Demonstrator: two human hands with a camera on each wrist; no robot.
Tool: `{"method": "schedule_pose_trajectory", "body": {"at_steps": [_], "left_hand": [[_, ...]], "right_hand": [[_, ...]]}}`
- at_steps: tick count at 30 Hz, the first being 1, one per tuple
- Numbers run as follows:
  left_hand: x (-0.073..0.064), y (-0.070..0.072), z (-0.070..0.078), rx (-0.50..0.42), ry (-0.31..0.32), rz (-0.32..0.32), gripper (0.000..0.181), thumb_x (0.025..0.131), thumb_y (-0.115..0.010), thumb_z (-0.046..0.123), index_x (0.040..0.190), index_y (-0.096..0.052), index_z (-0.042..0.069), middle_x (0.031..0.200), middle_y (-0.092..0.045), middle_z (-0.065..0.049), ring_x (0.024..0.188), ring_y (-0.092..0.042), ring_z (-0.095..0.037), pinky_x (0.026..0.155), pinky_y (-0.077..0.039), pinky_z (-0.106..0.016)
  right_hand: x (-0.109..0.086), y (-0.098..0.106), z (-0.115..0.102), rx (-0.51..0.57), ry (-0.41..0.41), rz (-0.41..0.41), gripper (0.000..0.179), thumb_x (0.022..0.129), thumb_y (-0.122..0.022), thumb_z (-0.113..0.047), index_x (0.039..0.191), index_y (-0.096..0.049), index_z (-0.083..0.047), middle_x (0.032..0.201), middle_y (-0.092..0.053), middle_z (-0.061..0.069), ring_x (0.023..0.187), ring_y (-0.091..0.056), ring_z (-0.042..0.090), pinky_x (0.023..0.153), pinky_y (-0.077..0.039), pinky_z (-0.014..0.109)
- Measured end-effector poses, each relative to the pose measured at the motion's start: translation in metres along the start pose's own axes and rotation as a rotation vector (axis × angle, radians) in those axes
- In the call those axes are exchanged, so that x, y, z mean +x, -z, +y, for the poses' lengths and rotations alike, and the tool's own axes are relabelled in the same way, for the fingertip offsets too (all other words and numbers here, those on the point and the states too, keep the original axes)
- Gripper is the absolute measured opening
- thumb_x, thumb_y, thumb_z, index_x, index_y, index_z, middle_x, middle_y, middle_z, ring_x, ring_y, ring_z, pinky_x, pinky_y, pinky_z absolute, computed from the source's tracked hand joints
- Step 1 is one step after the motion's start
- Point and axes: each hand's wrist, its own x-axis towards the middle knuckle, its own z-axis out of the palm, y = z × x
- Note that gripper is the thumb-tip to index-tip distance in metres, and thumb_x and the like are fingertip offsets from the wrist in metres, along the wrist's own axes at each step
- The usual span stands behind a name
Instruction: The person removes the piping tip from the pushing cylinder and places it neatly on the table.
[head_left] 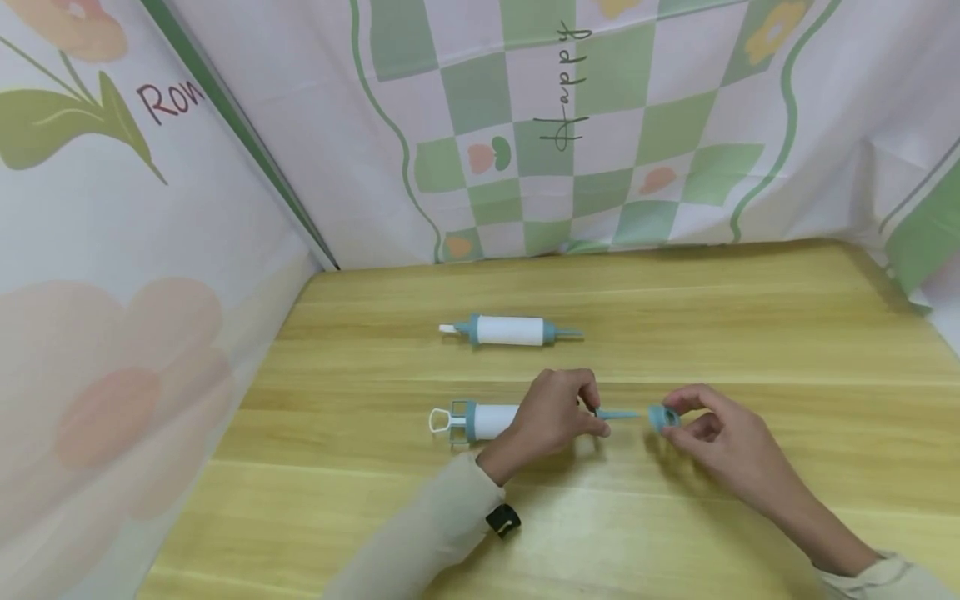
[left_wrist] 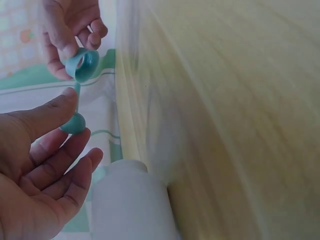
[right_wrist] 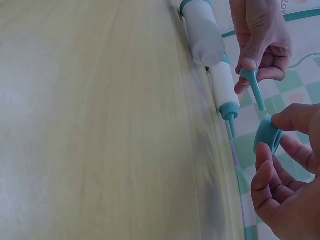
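My left hand (head_left: 553,412) pinches the wide rounded base of a teal nozzle (head_left: 619,414) between thumb and fingers, its thin tip pointing right. In my right hand (head_left: 723,437) a teal ring cap (head_left: 663,418) is held by the fingertips, its opening showing. The nozzle's tip ends just short of the cap in the head view. Below my left hand lies a white tube (head_left: 495,422) with a teal collar and a white loop handle at its left end. Its bare white neck (left_wrist: 129,166) shows in the left wrist view.
Farther back on the wooden table (head_left: 360,350) lies a second white tube (head_left: 510,331), with a teal nozzle at its right end. A patterned cloth (head_left: 600,125) hangs behind the table, and another cloth (head_left: 150,250) hangs at the left. A black band is on the left sleeve.
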Motion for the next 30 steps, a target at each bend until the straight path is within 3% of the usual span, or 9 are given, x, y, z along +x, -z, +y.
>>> {"method": "schedule_pose_trajectory", "body": {"at_steps": [12,21,30], "left_hand": [[0.007,-0.015,0.008,0.089,0.044,-0.028,0.031,0.074,-0.091,0.015,0.075,-0.060,0.015,0.069,-0.057,0.015,0.057,-0.051,0.000,0.053,-0.042,-0.013],[0.010,-0.020,0.010,0.083,0.068,-0.057,0.034,0.074,-0.091,0.013,0.071,-0.057,0.016,0.065,-0.055,0.014,0.056,-0.051,-0.001,0.052,-0.042,-0.015],[0.014,-0.025,0.018,0.196,0.089,-0.086,0.036,0.075,-0.090,0.014,0.071,-0.054,0.015,0.063,-0.053,0.010,0.058,-0.049,-0.003,0.054,-0.040,-0.015]], "right_hand": [[0.000,0.003,0.005,-0.037,-0.017,0.014,0.029,0.091,-0.076,-0.017,0.115,-0.063,-0.009,0.109,-0.066,0.011,0.072,-0.062,0.006,0.056,-0.050,0.026],[0.002,0.004,0.012,-0.044,-0.025,-0.008,0.029,0.089,-0.076,-0.012,0.114,-0.063,-0.007,0.108,-0.066,0.013,0.074,-0.064,0.008,0.057,-0.053,0.026],[0.002,0.004,0.016,-0.057,-0.041,-0.041,0.030,0.087,-0.077,-0.007,0.114,-0.064,-0.007,0.107,-0.066,0.013,0.075,-0.064,0.011,0.054,-0.053,0.027]]}}
